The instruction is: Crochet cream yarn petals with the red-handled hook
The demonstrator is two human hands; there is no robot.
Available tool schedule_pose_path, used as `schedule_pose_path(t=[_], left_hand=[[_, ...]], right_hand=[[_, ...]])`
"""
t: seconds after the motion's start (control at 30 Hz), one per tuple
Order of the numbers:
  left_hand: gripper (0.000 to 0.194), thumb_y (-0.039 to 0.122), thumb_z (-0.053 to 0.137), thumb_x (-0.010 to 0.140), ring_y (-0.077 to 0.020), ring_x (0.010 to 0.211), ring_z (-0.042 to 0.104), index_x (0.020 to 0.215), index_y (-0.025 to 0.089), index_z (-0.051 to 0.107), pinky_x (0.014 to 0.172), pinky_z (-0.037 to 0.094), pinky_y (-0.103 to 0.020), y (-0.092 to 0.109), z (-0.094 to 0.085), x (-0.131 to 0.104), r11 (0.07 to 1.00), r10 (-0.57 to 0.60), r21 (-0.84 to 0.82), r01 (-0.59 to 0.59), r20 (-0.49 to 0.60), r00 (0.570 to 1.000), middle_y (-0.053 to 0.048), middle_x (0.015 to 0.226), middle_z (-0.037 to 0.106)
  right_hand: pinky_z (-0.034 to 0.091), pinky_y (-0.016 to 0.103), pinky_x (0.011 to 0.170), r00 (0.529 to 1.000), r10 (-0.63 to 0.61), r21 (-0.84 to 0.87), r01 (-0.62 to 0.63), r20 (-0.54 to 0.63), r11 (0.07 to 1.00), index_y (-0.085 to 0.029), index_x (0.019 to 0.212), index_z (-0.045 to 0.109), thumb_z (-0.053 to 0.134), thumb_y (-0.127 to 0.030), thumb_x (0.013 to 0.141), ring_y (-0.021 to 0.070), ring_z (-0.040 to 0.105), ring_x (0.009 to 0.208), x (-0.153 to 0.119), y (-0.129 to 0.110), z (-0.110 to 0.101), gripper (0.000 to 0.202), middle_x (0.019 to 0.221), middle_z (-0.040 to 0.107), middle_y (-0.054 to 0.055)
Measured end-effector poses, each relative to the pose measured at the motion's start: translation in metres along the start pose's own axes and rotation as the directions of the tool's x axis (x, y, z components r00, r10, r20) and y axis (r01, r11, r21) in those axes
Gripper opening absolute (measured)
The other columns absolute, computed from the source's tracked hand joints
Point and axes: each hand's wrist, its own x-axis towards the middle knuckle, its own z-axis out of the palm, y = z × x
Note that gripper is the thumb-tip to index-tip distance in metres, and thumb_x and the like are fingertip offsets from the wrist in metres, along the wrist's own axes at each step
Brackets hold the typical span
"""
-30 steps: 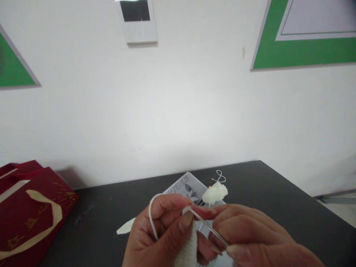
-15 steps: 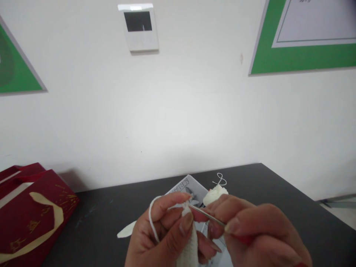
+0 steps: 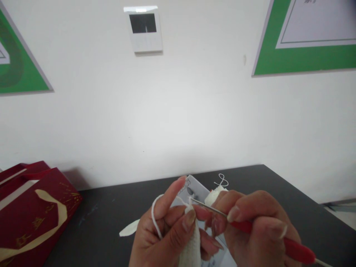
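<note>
Head view: both hands are occupied above the worktop (image 3: 108, 218). The left hand (image 3: 167, 233) pinches a white knitted piece (image 3: 191, 248) between thumb and fingers near its upper edge; its index finger is raised, with a strand of white yarn (image 3: 153, 213) passing around it. The right hand (image 3: 258, 222) grips a red-handled hook (image 3: 242, 225), whose metal tip stands at the top of the piece. Whether the tip carries a loop is too fine to confirm.

The knitted piece is judged light, soft and yielding, unlikely to slip, though its top stitches could stretch or pull loose; hold is best taken close below the working edge, as found. The hook appears stiff and slim, the handle being the proper place to grip.

Beyond the hands, a printed sheet (image 3: 198, 191) and a white bundle (image 3: 213, 195) lie on the worktop, both partly covered. A red bag (image 3: 27, 222) is at the left side.

Compared with half a second ago, the left index finger has lifted from its lower, bent position, a strand now shows between it and the hook tip, and much more of the red handle is exposed
</note>
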Motion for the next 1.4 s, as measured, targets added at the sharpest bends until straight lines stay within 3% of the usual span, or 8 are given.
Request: schedule_pose_path(t=[0.17, 0.27, 0.53, 0.77, 0.93, 1.2, 1.3, 1.4], left_hand=[[0.054, 0.019, 0.078, 0.077, -0.0156, 0.051, 0.068, 0.127, 0.035, 0.066, 0.055, 0.054, -0.025, -0.001, -0.001, 0.000, 0.999, -0.018, -0.034, 0.018, 0.009, 1.000, -0.002, 0.061, 0.075], [0.051, 0.017, 0.078, 0.076, -0.0151, 0.050, 0.069, 0.122, 0.035, 0.069, 0.052, 0.053, -0.023, 0.001, 0.001, 0.000, 0.998, -0.029, -0.049, 0.029, 0.001, 1.000, -0.004, 0.069, 0.079], [0.031, 0.019, 0.083, 0.071, -0.0146, 0.050, 0.070, 0.099, 0.031, 0.080, 0.051, 0.054, -0.020, -0.001, 0.007, 0.003, 0.999, -0.012, -0.032, 0.013, 0.028, 1.000, -0.003, 0.069, 0.079], [0.043, 0.017, 0.087, 0.065, -0.0153, 0.048, 0.070, 0.102, 0.036, 0.079, 0.050, 0.055, -0.021, -0.006, 0.010, 0.004, 0.999, 0.038, -0.027, -0.041, -0.097, 0.995, -0.004, 0.074, 0.081], [0.046, 0.027, 0.089, 0.062, -0.0234, 0.093, 0.075, 0.105, 0.036, 0.078, 0.087, 0.055, -0.027, -0.014, 0.008, 0.007, 0.973, 0.231, 0.074, -0.220, -0.206, 0.951, -0.003, 0.083, 0.082], [0.042, 0.032, 0.084, 0.069, -0.0234, 0.110, 0.068, 0.110, 0.036, 0.076, 0.101, 0.047, -0.029, -0.022, -0.003, 0.014, 0.972, 0.237, 0.045, -0.232, -0.187, 0.953, -0.001, 0.097, 0.081], [0.038, 0.039, 0.077, 0.076, -0.0243, 0.108, 0.069, 0.114, 0.034, 0.074, 0.090, 0.053, -0.027, -0.018, -0.009, 0.015, 0.964, 0.260, 0.100, -0.247, -0.147, 0.954, -0.003, 0.095, 0.081], [0.037, 0.048, 0.067, 0.083, -0.0291, 0.103, 0.071, 0.114, 0.031, 0.075, 0.060, 0.055, -0.025, -0.005, -0.018, 0.021, 0.925, 0.348, 0.194, -0.326, -0.093, 0.933, -0.006, 0.078, 0.078]], right_hand=[[0.041, 0.023, 0.036, 1.000, 0.007, -0.002, -0.007, -0.013, 1.000, -0.019, 0.075, 0.064, 0.060, -0.046, 0.091, 0.0115, 0.046, 0.038, 0.000, 0.002, -0.002, 0.032, 0.048, 0.053, -0.003], [0.036, 0.022, 0.034, 0.998, 0.055, 0.000, -0.055, -0.016, 0.998, -0.020, 0.077, 0.064, 0.060, -0.050, 0.089, 0.0103, 0.042, 0.036, -0.003, -0.001, -0.005, 0.033, 0.047, 0.050, -0.004], [0.040, 0.024, 0.043, 0.987, 0.106, 0.040, -0.111, 0.122, 0.993, -0.021, 0.083, 0.066, 0.059, -0.037, 0.092, 0.0121, 0.049, 0.047, 0.000, -0.004, -0.006, 0.019, 0.057, 0.054, -0.001], [0.051, 0.026, 0.053, 0.994, 0.027, 0.005, -0.028, 0.109, 1.000, -0.021, 0.087, 0.073, 0.063, -0.030, 0.091, 0.0138, 0.059, 0.056, 0.007, -0.008, -0.006, 0.013, 0.064, 0.064, 0.002], [0.056, 0.025, 0.070, 0.960, 0.043, -0.264, 0.033, 0.276, 0.964, -0.022, 0.099, 0.076, 0.072, -0.012, 0.083, 0.0164, 0.068, 0.081, 0.006, -0.001, -0.006, 0.019, 0.089, 0.067, 0.006], [0.054, 0.024, 0.063, 0.965, 0.036, -0.265, 0.035, 0.260, 0.964, -0.027, 0.106, 0.075, 0.067, -0.008, 0.084, 0.0156, 0.068, 0.075, -0.005, 0.025, 0.004, 0.030, 0.088, 0.069, 0.005], [0.056, 0.024, 0.070, 0.959, 0.117, -0.231, -0.056, 0.259, 0.971, -0.029, 0.106, 0.075, 0.063, -0.002, 0.085, 0.0156, 0.070, 0.082, -0.004, 0.025, 0.000, 0.037, 0.096, 0.073, 0.004], [0.056, 0.021, 0.065, 0.968, 0.138, -0.176, -0.102, 0.209, 0.979, -0.030, 0.099, 0.077, 0.064, -0.003, 0.084, 0.0141, 0.070, 0.078, -0.002, 0.024, -0.002, 0.033, 0.090, 0.074, 0.002]])
